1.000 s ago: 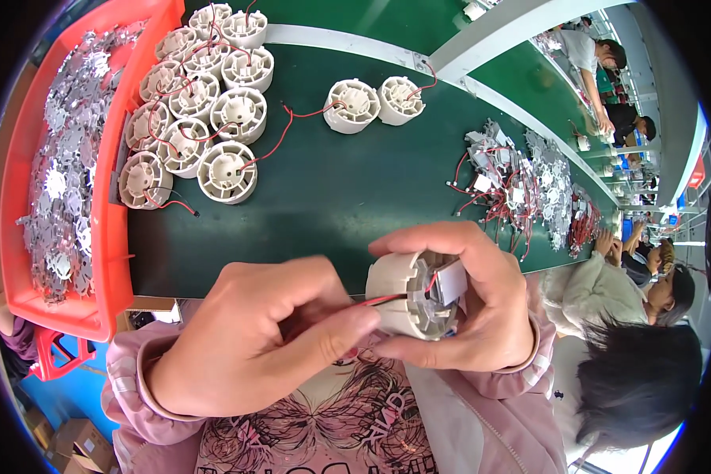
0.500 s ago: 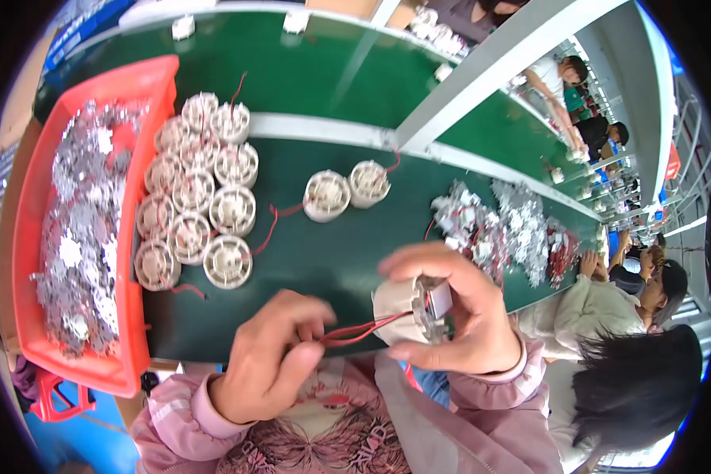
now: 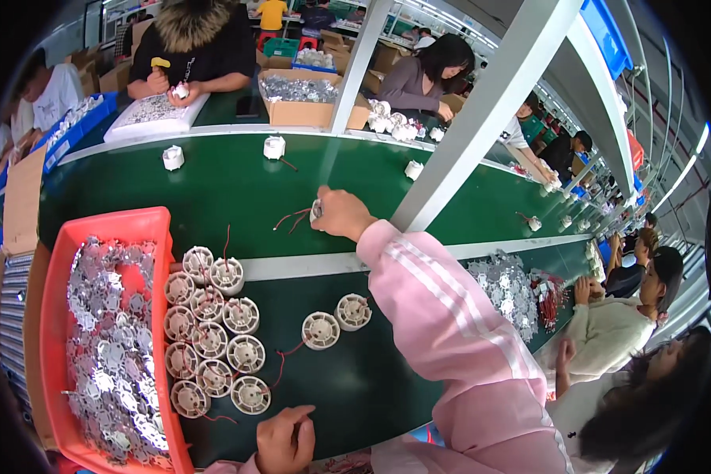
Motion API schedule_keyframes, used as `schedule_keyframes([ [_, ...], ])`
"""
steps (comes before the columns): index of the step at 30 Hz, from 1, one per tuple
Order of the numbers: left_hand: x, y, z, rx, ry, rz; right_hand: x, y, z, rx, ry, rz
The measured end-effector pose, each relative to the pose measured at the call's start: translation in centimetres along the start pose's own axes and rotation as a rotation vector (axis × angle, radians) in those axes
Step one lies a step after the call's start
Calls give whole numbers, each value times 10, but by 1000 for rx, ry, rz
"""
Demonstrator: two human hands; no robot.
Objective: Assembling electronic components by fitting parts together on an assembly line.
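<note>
My right arm in a pink sleeve reaches across the metal rail, and my right hand [image 3: 344, 213] is over the far green belt. Its fingers close round a white plastic housing [image 3: 316, 212], mostly hidden by the hand, with thin red wires trailing to the left. My left hand [image 3: 285, 439] is low at the near edge of the green work surface. It holds nothing I can see, with its index finger stretched out. Two white round motor housings [image 3: 321, 330] with red wires stand beyond it. A close group of such housings [image 3: 246, 353] stands to its left.
A red tray [image 3: 166, 316] of silvery stamped plates stands at left. Silvery plates [image 3: 504, 292] and red-wired pieces [image 3: 549, 300] lie at right. A slanted metal post [image 3: 482, 118] rises beside my right arm. White housings [image 3: 274, 147] stand on the belt; co-workers sit around.
My right hand has carried the white housing from in front of me out over the far belt. My left hand has let go of the red wires and dropped lower. The view has tilted up.
</note>
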State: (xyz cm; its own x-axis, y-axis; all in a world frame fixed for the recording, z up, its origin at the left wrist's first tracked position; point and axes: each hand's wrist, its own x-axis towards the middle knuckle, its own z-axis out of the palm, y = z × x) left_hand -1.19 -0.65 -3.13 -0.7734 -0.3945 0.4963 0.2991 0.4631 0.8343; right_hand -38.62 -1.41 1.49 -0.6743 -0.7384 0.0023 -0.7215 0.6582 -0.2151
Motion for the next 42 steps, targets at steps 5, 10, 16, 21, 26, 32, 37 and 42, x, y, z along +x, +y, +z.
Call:
schedule_keyframes([
  [5, 5, 5, -11, 59, -58, -74, -21, -24, -13, -154, 34, -88],
  [10, 6, 3, -15, -7, -84, -35, -120, -71, -56, -181, -330, -563],
  [16, 5, 9, -7, 18, 22, -49, -198, -83, -20, -150, -262, -627],
  [21, 3, 6, 6, 215, 5, -9, -244, -95, -19, 73, -256, -570],
  [26, -5, 11, 1, 229, -129, -118, -271, -93, -13, 168, -194, -472],
  [32, -12, 21, -5, 314, -292, -104, -294, -93, -6, 235, -98, -295],
  [37, -16, 17, 0, 500, -359, -42, -301, -94, 1, 263, 4, -230],
  [42, -11, 28, 2, 578, -250, -65, -302, -70, 1, 355, 197, -330],
])
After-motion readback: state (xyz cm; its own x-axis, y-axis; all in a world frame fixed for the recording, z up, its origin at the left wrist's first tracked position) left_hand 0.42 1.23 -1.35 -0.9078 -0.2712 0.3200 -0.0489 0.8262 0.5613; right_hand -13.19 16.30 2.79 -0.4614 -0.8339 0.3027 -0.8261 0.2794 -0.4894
